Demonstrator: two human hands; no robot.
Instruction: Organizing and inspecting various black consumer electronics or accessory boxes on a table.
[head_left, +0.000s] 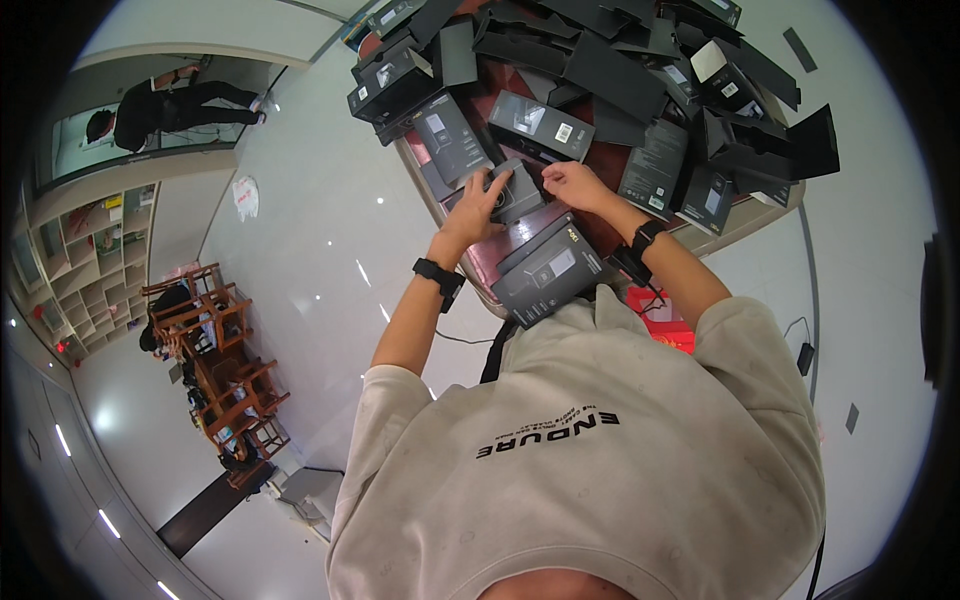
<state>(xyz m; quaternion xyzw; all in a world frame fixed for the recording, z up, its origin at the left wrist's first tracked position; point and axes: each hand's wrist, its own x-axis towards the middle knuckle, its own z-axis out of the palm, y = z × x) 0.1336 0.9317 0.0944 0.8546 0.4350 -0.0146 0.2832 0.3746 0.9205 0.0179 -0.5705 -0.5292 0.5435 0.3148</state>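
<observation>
My left hand rests with spread fingers on a small dark grey box bearing a round mark. Just right of that box is my right hand, its fingers bent and close together; whether they pinch anything cannot be told. Beyond the hands lies a long black printed carton with a white label. Another printed carton slants behind my left hand. Nearest my body, a dark printed carton leans at the table's near edge. Right of my right forearm stands a carton covered with small print.
Opened black cartons are heaped over the far side of the reddish table. A red bag or box is below its near edge. Wooden chairs stand far left, and a person in black stands in a doorway.
</observation>
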